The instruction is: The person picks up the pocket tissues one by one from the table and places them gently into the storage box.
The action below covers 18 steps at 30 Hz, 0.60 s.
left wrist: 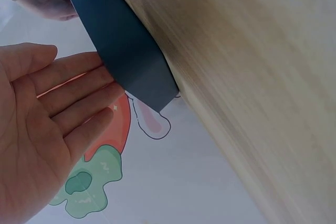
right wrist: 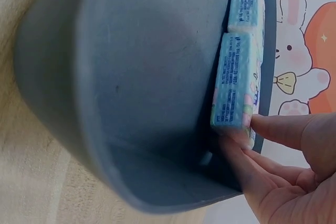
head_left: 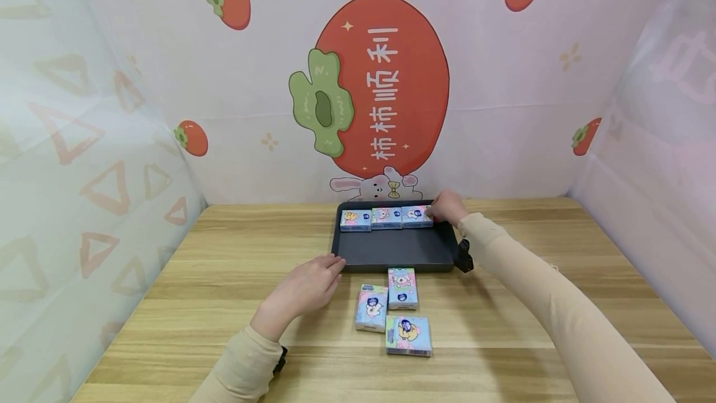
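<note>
A dark grey tray (head_left: 396, 250) lies near the table's back edge. Three pocket tissue packs stand in a row along its far side: a left pack (head_left: 355, 221), a middle pack (head_left: 386, 218) and a right pack (head_left: 416, 216). My right hand (head_left: 449, 208) pinches the outer end of the right pack (right wrist: 229, 82), thumb on its printed face and fingers at its end. With fingers nearly straight, my left hand (head_left: 306, 286) touches the tray's near left corner; its palm (left wrist: 37, 129) holds nothing in the left wrist view.
In front of the tray lie three more tissue packs: one upright-turned pack (head_left: 403, 288) by the near rim, one to its left (head_left: 371, 308), and one closest to me (head_left: 409, 335). A printed cloth backdrop (head_left: 503, 142) rises behind the wooden table (head_left: 235, 247).
</note>
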### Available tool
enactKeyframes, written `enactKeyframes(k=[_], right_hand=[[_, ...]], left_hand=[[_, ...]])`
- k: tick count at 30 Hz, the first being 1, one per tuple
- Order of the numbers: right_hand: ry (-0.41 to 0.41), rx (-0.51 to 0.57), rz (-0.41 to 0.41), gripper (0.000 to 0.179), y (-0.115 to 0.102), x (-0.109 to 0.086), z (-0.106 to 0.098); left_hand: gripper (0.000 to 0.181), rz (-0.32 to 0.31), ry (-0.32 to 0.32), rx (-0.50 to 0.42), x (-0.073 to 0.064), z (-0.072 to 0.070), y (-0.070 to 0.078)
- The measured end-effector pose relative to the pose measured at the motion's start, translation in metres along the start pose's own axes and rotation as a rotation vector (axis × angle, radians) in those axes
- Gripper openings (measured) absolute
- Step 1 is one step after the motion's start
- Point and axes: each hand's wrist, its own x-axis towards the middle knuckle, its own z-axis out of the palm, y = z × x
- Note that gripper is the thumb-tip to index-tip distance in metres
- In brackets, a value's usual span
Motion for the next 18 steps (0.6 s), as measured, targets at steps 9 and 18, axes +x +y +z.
enactKeyframes(k=[9,18], right_hand=[[0.008,-0.041,-0.035,0.02,0.0024,0.0004,0.0017],[0.03,-0.09,-0.082,0.022,0.0024,-0.0024,0.003]], left_hand=[[0.036,0.009,0.008,0.01,0.0,0.0002,0.0005],[0.036,0.008,0.011,0.01,0.0005,0.0011,0.0001]])
